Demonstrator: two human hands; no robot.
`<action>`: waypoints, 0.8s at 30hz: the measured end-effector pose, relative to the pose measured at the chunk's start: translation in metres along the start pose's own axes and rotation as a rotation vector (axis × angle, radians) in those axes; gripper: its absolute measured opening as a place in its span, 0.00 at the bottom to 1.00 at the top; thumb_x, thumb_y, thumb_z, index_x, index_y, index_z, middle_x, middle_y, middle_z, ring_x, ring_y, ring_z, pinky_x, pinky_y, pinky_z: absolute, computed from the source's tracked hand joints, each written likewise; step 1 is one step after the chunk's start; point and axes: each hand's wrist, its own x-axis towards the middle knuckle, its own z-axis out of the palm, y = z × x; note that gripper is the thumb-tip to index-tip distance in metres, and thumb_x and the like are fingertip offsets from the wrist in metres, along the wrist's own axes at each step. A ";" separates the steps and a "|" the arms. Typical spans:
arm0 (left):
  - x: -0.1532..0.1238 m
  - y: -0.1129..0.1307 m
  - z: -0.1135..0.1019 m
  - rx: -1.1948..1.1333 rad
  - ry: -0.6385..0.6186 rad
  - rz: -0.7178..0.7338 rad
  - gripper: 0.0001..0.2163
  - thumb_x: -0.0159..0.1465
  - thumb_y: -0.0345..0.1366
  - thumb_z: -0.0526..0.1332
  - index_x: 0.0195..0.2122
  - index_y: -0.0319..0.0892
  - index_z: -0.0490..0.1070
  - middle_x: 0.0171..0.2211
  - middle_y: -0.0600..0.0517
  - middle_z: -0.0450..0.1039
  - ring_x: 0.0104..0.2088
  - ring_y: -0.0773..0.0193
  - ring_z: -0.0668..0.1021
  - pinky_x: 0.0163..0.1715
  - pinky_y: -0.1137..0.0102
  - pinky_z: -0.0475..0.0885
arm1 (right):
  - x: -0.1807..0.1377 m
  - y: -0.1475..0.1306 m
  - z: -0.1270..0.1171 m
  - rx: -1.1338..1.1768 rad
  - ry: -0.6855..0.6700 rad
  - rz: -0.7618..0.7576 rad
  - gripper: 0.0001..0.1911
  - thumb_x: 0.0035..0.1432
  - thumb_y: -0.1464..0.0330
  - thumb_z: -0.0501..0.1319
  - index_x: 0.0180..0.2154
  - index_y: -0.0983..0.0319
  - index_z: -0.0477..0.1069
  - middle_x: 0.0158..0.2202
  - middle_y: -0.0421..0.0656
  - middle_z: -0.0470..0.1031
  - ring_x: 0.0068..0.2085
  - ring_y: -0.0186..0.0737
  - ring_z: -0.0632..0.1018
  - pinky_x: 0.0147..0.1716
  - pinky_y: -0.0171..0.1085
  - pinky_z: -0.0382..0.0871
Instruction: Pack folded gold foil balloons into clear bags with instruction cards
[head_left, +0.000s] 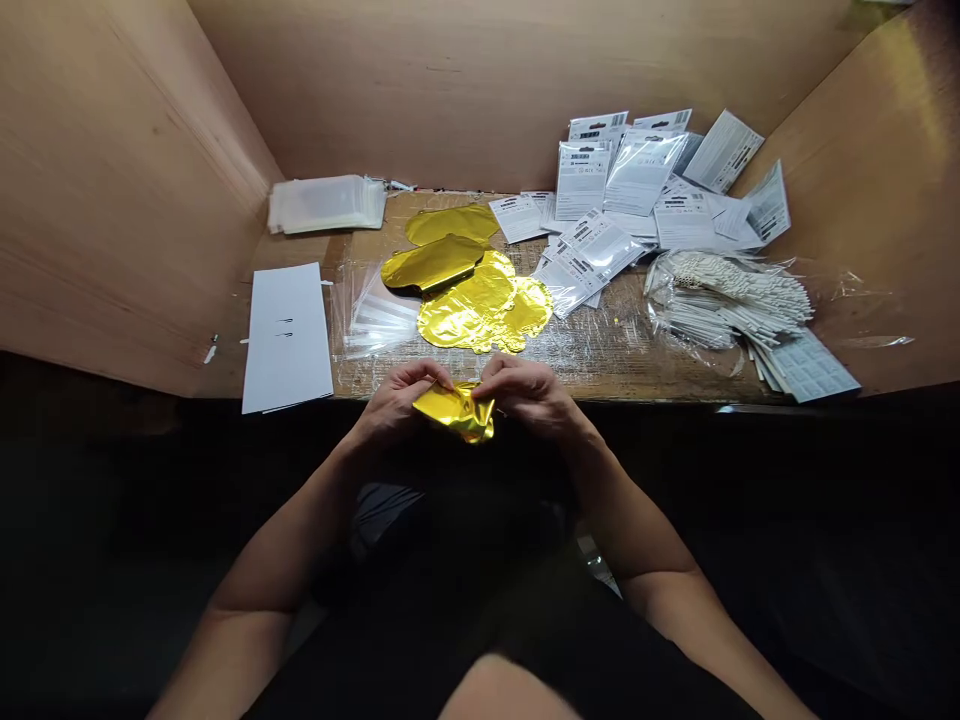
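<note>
A crumpled, partly folded gold foil balloon (455, 408) is held at the table's front edge between both hands. My left hand (401, 398) pinches its left upper part with thumb and fingers. On the other side, my right hand (529, 393) grips the foil's upper right with closed fingers. Just beyond the hands lie more flat gold foil balloons (465, 310), overlapping in a loose pile. One folded gold foil piece (433, 264) rests on top of them.
Clear plastic sleeves (379, 318) lie left of the pile, near white cards (285, 335) and a stack of translucent bags (326, 204). Packaged cards (637, 180) heap at back right. A bag of white sticks (731, 295) lies right. Wooden panels (450, 90) enclose the table.
</note>
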 end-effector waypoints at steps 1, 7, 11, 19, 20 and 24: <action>-0.001 0.002 -0.003 0.016 0.002 0.001 0.08 0.60 0.41 0.68 0.31 0.41 0.78 0.28 0.49 0.78 0.27 0.63 0.76 0.28 0.69 0.71 | 0.000 -0.005 -0.004 -0.075 -0.046 -0.059 0.10 0.68 0.60 0.67 0.41 0.57 0.85 0.38 0.45 0.76 0.38 0.40 0.76 0.39 0.39 0.72; -0.014 -0.005 -0.008 0.304 -0.056 0.143 0.10 0.62 0.41 0.72 0.38 0.43 0.75 0.31 0.51 0.78 0.30 0.62 0.78 0.31 0.69 0.71 | 0.015 -0.022 -0.009 -0.420 -0.140 0.029 0.09 0.67 0.62 0.66 0.44 0.58 0.82 0.42 0.46 0.79 0.40 0.42 0.76 0.40 0.40 0.69; -0.022 -0.012 -0.004 0.440 -0.117 0.259 0.10 0.69 0.40 0.67 0.48 0.45 0.73 0.33 0.52 0.80 0.31 0.63 0.79 0.31 0.69 0.71 | 0.031 -0.020 0.001 -0.408 -0.313 0.286 0.13 0.66 0.57 0.66 0.35 0.59 0.79 0.30 0.41 0.76 0.33 0.39 0.72 0.34 0.38 0.64; 0.004 0.022 -0.191 0.959 0.974 0.037 0.23 0.51 0.38 0.82 0.41 0.40 0.73 0.47 0.33 0.80 0.58 0.33 0.77 0.54 0.48 0.72 | 0.028 0.008 0.010 -0.167 -0.076 0.426 0.23 0.60 0.46 0.70 0.29 0.58 0.78 0.26 0.42 0.74 0.28 0.40 0.71 0.28 0.39 0.63; 0.003 0.021 -0.216 0.963 1.053 -0.071 0.25 0.45 0.36 0.84 0.37 0.41 0.71 0.46 0.32 0.80 0.59 0.30 0.75 0.56 0.45 0.70 | 0.025 0.012 0.011 -0.128 -0.058 0.445 0.23 0.59 0.45 0.70 0.31 0.58 0.80 0.28 0.43 0.76 0.28 0.41 0.73 0.29 0.40 0.65; -0.009 0.011 -0.256 0.954 1.025 -0.051 0.26 0.53 0.33 0.81 0.29 0.46 0.59 0.36 0.44 0.77 0.53 0.47 0.78 0.58 0.55 0.68 | 0.016 0.021 0.015 -0.064 0.010 0.467 0.23 0.57 0.44 0.73 0.32 0.58 0.81 0.29 0.44 0.78 0.30 0.43 0.76 0.30 0.41 0.70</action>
